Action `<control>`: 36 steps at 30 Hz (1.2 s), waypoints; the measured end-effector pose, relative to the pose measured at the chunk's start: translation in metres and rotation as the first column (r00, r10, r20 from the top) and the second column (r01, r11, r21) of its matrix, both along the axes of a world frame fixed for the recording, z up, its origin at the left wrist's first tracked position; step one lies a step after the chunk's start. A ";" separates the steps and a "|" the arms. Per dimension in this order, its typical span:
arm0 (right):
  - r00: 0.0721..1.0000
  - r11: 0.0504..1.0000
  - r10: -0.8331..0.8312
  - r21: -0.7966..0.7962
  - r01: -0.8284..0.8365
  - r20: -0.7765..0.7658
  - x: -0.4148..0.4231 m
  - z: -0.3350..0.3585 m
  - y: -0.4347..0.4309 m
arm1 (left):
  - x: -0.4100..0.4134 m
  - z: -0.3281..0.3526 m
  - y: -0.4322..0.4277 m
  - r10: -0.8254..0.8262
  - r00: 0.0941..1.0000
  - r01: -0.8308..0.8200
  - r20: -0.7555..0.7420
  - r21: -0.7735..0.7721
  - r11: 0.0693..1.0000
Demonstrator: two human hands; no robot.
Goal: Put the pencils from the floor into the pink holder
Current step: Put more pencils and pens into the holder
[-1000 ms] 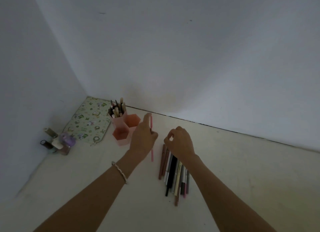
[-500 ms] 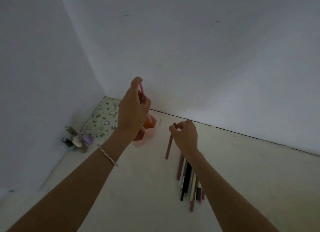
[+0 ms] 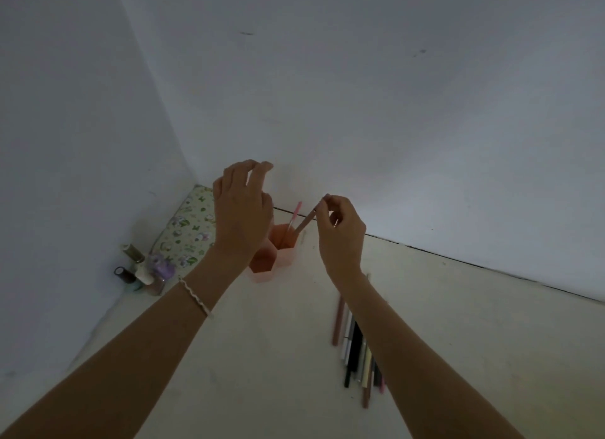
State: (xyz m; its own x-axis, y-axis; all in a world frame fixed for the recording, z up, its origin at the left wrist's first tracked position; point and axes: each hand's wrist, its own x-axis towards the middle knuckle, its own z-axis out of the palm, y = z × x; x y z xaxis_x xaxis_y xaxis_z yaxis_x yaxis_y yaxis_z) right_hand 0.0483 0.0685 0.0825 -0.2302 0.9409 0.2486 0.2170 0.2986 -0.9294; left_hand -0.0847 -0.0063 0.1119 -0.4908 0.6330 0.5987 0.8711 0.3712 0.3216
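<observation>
Brown pencil tipped into the pink holder, pink pencil already standing in it.

The right hand (image 3: 340, 235) pinches the upper end of a brown pencil (image 3: 305, 221) between thumb and fingertips; its long axis slants from upper right down to lower left, the lower end pointing into the far-right cell of the pink holder (image 3: 284, 253). A pink pencil (image 3: 294, 216) leans in that same cell, nearly upright, top tilted right. The left hand (image 3: 242, 216) hovers over the holder's left side with fingers loosely curled and spread — holding nothing. The remaining pencils (image 3: 355, 350) lie side by side on the floor (image 3: 262, 357) beside the right forearm, long axes running away from the camera — well apart from the holder.
</observation>
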 end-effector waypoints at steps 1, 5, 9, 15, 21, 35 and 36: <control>0.999 1.000 0.029 -0.010 -0.028 0.042 -0.002 -0.005 -0.001 | 0.004 0.003 -0.002 -0.026 0.999 0.026 0.022 0.016 1.000; 0.977 0.997 0.083 -0.021 -0.080 0.194 0.002 -0.019 -0.002 | 0.036 -0.002 -0.007 -0.156 0.970 0.140 0.187 0.099 0.985; 0.986 0.998 -0.064 0.011 0.063 0.154 0.030 -0.011 0.016 | 0.083 -0.033 0.002 -0.133 0.885 0.222 0.445 -0.154 0.963; 0.968 0.995 -0.066 -0.052 0.081 0.242 0.079 -0.010 0.038 | 0.146 -0.100 0.016 0.030 0.869 0.302 0.494 -0.577 0.759; 0.930 0.994 0.022 -0.109 0.019 0.367 0.114 -0.028 0.041 | 0.153 -0.113 0.018 0.051 0.842 0.313 0.538 -0.562 0.766; 0.618 0.933 0.180 -0.332 0.139 0.765 0.108 -0.087 0.032 | 0.101 -0.025 0.016 -0.252 0.810 0.259 0.530 0.062 0.964; 0.636 0.947 0.134 -0.288 0.144 0.760 0.104 -0.080 0.036 | 0.092 -0.020 0.014 -0.243 0.827 0.228 0.507 0.093 0.969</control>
